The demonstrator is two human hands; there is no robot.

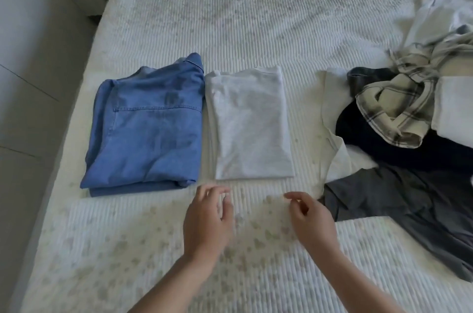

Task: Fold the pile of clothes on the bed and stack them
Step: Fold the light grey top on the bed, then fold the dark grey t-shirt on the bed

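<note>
Folded blue denim shirt (pixel 144 126) and folded pale grey T-shirt (pixel 249 124): side by side on white quilted bedspread (pixel 256 18), unstacked. Unfolded pile of dark, plaid, white clothes (pixel 404 118): right. No legible labels. Left hand (pixel 207 220), right hand (pixel 311 220): fingers loosely curled, holding nothing, just before T-shirt.

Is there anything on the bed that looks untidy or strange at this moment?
Nothing looks damaged. The denim shirt and the white T-shirt lie folded side by side, not stacked. On the right, a heap of clothes remains unfolded and tangled. Both hands hold nothing.
</note>
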